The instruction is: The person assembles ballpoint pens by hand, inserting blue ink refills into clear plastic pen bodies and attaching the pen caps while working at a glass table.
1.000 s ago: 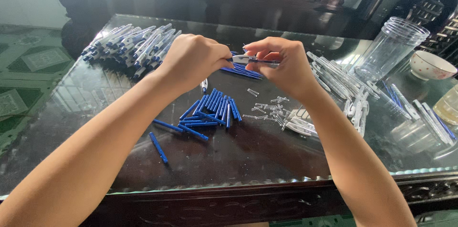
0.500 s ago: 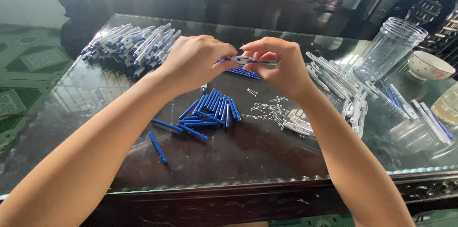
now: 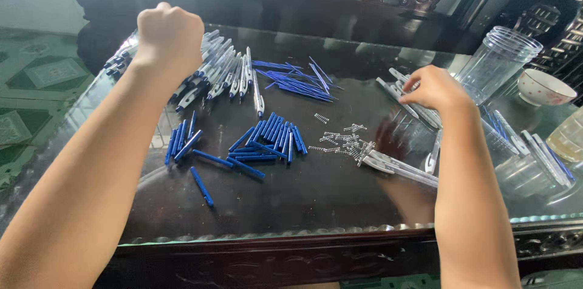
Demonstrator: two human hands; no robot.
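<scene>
While both arms stretch out over the glass table (image 3: pixel 340 204), the left hand (image 3: pixel 170 37) sits far left as a closed fist, right over the pile of finished pens (image 3: pixel 225 73); can't tell if it grips anything, since the fingers are curled under and hidden. Pens lie just beneath and to the right of that fist, fanned w/ tips pointing near. Right hand (image 3: pixel 434 88) is far right, fingers bent down narrow onto a bunch of clear pen barrels (image 3: pixel 404 85), touching them; whether one is pinched can't be made out. More clear barrels (image 3: pixel 398 167) lie nearer, below that hand. Between the hands, mid-table: a heap of short blue pen parts (image 3: pixel 270 140), a few strays to its left (image 3: pixel 182 140) and one alone nearer (image 3: pixel 202 187). Thin blue refills (image 3: pixel 297 79) lie further back, center. Small metal springs (image 3: pixel 343 140) are scattered just right of the blue heap, near the right wrist. Far right stands a clear plastic jar (image 3: pixel 498 61), upright, w/ a white bowl (image 3: pixel 543 88) beside it, well apart from the left hand.
</scene>
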